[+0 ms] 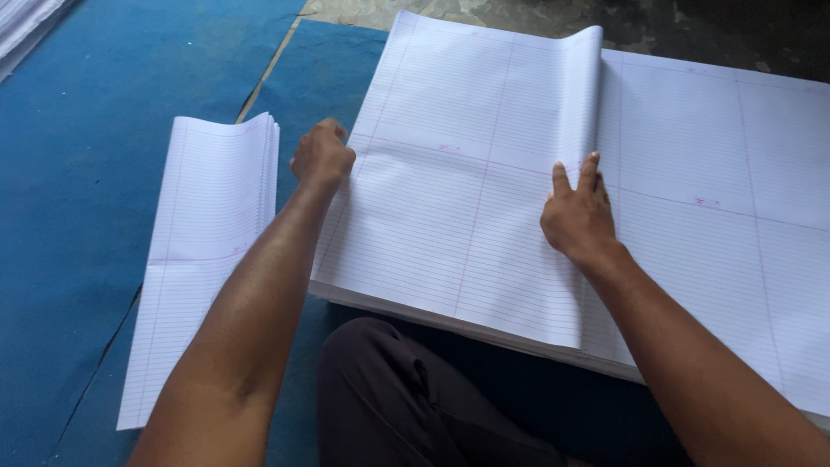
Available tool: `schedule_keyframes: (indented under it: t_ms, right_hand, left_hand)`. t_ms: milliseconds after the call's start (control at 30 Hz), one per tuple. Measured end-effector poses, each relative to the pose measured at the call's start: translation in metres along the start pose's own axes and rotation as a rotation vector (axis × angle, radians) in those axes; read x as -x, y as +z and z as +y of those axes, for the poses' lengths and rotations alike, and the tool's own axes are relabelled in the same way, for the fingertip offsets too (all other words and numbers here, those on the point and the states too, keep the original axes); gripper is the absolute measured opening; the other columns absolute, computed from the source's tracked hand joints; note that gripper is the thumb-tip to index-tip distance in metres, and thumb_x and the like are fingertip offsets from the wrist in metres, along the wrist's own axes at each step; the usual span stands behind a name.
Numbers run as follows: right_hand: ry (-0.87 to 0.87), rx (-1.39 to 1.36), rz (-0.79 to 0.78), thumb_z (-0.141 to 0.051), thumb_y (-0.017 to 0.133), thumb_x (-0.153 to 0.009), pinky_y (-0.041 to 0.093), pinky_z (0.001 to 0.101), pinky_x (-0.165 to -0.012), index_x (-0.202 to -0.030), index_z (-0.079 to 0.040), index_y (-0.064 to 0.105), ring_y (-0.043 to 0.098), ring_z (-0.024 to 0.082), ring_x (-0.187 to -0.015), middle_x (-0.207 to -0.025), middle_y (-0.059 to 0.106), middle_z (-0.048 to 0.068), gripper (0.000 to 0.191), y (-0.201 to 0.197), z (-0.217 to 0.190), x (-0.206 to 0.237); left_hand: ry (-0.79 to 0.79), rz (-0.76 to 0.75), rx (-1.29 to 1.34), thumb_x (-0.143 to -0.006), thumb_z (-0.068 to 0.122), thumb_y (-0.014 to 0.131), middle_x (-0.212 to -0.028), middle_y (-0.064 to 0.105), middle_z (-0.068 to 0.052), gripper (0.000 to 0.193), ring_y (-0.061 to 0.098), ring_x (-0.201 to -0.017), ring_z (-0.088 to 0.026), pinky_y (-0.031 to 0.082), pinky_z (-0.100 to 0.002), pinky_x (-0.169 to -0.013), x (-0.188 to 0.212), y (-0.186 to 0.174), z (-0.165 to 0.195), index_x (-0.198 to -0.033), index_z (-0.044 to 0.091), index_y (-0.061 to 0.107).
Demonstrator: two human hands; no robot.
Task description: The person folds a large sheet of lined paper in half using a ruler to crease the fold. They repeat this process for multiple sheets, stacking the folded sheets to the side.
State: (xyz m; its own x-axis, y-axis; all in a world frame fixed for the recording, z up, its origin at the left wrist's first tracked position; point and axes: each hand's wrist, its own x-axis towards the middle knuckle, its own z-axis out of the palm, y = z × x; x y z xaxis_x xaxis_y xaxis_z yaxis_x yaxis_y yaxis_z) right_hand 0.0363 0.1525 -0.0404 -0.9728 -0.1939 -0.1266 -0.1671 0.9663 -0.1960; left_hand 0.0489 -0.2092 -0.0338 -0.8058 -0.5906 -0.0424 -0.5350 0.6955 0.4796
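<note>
The left hand (322, 156) was curled into a loose fist, gripping the left edge of the folded ruled sheet (467, 199). The right hand (577, 212) lay flat, fingers narrow together, pressing the fold. That sheet sat atop the big stack of ruled paper (726, 216), centre-right. A smaller pile of folded sheets (207, 251) rested left on the blue mat (78, 173).

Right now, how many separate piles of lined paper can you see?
3: the big pile under both hands, a narrow folded pile left of it, and a partly cut-off pile at the top-left corner.
</note>
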Motion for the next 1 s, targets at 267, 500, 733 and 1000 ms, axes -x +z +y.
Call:
schedule_keyframes:
  t_ms: [267, 500, 733, 1000]
  right_hand:
    - [0.059, -0.315, -0.072, -0.051, 0.04, -0.101, 0.026, 0.0531, -0.121, -0.159, -0.011, 0.02, 0.022, 0.042, -0.151, -0.164, 0.017, 0.025, 0.073, -0.039, 0.023, 0.005]
    - [0.107, -0.156, -0.027, -0.053, 0.048, -0.099, 0.03, 0.0546, -0.118, -0.153, -0.011, 0.04, 0.031, 0.038, -0.148, -0.158, 0.037, 0.022, 0.069, -0.071, 0.136, 0.015]
    - [0.293, 0.059, 0.107, -0.036, 0.062, -0.096, 0.042, 0.0547, -0.11, -0.139, -0.012, 0.063, 0.049, 0.037, -0.137, -0.148, 0.053, 0.021, 0.049, -0.086, 0.282, 0.043]
    - [0.477, 0.077, 0.159, -0.008, 0.058, -0.102, 0.062, 0.0471, -0.084, -0.132, -0.001, 0.067, 0.076, 0.034, -0.099, -0.109, 0.076, 0.025, 0.032, -0.077, 0.399, 0.091]
  left_hand:
    - [0.464, -0.047, -0.448, -0.09, 0.025, 0.069, -0.12, 0.069, -0.019, 0.023, 0.065, -0.111, -0.033, 0.057, -0.042, -0.089, 0.006, 0.02, 0.035, -0.097, 0.006, 0.079]
    - [0.326, -0.397, -0.638, -0.063, 0.076, 0.084, -0.104, 0.074, -0.017, 0.084, 0.069, -0.108, -0.032, 0.057, -0.038, -0.093, 0.024, 0.007, 0.083, -0.108, 0.006, 0.077]
    - [0.213, -0.446, -0.588, -0.067, 0.059, 0.09, -0.141, 0.055, -0.027, 0.087, 0.046, -0.138, -0.042, 0.049, -0.051, -0.107, 0.031, 0.02, 0.106, -0.132, 0.007, 0.066]
    - [0.183, -0.529, -0.421, -0.07, 0.026, 0.091, -0.164, 0.023, -0.019, 0.098, 0.011, -0.154, -0.043, 0.035, -0.068, -0.114, 0.038, 0.028, 0.124, -0.153, 0.039, 0.041]
